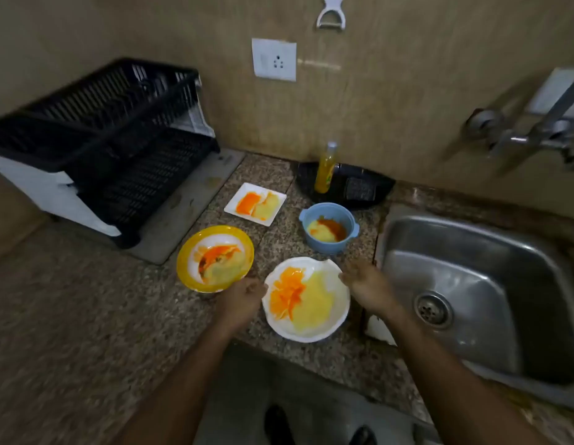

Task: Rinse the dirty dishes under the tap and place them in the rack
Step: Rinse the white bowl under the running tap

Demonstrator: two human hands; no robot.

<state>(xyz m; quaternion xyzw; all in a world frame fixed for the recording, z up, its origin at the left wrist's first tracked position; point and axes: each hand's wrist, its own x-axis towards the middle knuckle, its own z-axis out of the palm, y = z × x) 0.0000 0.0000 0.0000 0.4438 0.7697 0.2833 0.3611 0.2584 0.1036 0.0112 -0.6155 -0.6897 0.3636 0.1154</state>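
White, scallop-edged plate [306, 300], smeared orange and yellow, lies flat on the granite surface [86, 316] near its front edge, just left of the steel sink [472, 284]. Both hands are at its rim: the left hand [242, 300] at the left edge, the right hand [366, 285] at the upper right edge. Each grip looks part-curled and holds nothing; whether fingers already touch the rim cannot be told through the blur.

Judgement: the step in hand is lifting this plate for rinsing. Fingers should go under the rim on opposite sides, thumbs on top and clear of the residue. The plate should stay level until it is over the basin, so the wet smear does not run onto the surface.

Adjacent items noted: a yellow bowl [215, 258] just beside the left hand, a blue bowl [329, 228] just behind the plate, a square white plate [255, 203] further back. All three are soiled. The lift should go straight up before moving right, to avoid clipping the blue bowl.

Tap [529, 136] is on the wall at right, above the sink; no water visible. Black rack [102, 139] stands well apart at left, seemingly unloaded.
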